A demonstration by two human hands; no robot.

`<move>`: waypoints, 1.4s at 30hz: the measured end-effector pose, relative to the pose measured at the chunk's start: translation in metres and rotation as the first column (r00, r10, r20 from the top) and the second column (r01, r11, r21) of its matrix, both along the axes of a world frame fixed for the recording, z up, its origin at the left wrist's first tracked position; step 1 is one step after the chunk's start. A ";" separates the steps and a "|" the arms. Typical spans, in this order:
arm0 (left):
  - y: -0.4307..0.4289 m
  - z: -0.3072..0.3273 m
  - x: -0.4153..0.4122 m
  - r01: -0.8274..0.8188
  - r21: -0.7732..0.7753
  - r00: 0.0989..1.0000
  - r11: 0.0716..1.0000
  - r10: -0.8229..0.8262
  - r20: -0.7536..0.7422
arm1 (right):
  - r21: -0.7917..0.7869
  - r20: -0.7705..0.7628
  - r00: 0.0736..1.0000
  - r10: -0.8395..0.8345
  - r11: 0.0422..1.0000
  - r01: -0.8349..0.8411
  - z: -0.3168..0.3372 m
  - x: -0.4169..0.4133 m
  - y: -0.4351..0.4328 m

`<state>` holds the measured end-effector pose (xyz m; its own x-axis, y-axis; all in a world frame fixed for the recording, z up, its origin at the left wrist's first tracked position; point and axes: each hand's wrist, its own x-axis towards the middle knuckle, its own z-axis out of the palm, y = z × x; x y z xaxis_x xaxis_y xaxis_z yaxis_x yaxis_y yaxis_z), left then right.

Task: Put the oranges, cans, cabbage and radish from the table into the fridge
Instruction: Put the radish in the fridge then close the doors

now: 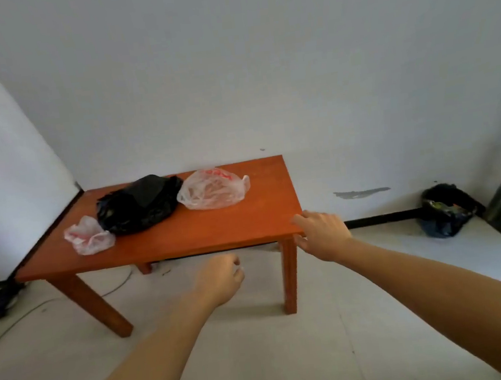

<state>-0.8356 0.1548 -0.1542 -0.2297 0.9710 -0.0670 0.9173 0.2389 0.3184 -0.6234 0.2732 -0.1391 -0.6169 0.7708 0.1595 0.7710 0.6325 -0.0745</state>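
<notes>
Ahead of both grips, head view: the surface (215, 225) carries a black bag (138, 205), a translucent bag (212, 191) just beside it on the side nearer the right grip, and a small pink bag (89, 236) far left of the left grip. No oranges, cans, cabbage or radish show as such; presumably they lie inside the bags. The left grip (219, 279) hangs below the near edge, loosely curled, empty. The right grip (323, 233) is spread wide at the near right corner; contact cannot be told. Step judged: approach, nothing lifted. The next move calls for a forward reach over the near edge. Open floor lies beneath both grips; a lined bin (445, 211) stands well right.
</notes>
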 end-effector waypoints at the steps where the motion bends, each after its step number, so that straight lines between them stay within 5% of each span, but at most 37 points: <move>1: 0.010 0.001 -0.016 -0.026 0.004 1.000 1.000 0.026 -0.003 | -0.002 0.007 1.000 0.029 1.000 -0.029 0.001 -0.020 0.017; 13: 0.051 -0.008 -0.247 -0.276 0.066 0.960 0.959 0.278 -0.029 | 0.007 0.043 0.945 0.324 0.946 -0.325 -0.011 -0.282 0.113; 29: 0.175 -0.010 -0.527 -0.054 0.152 0.976 0.987 0.085 -0.203 | -0.093 0.136 0.947 0.290 0.956 -0.279 -0.045 -0.553 0.209; 35: 0.261 -0.038 -0.584 0.087 -0.018 0.907 0.996 -0.087 -0.412 | -0.122 0.164 0.948 0.273 0.959 -0.256 -0.074 -0.616 0.271; 42: 0.343 -0.082 -0.662 0.003 -0.288 0.916 0.958 -0.117 -0.383 | -0.200 0.176 0.947 0.270 0.951 -0.234 -0.102 -0.703 0.345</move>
<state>-1.4979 0.4983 -0.2364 -0.2348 0.9393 -0.2500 0.9687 0.2047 -0.1408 -1.3268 0.6179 -0.2409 -0.7998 0.5904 -0.1086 0.5982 0.7989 -0.0625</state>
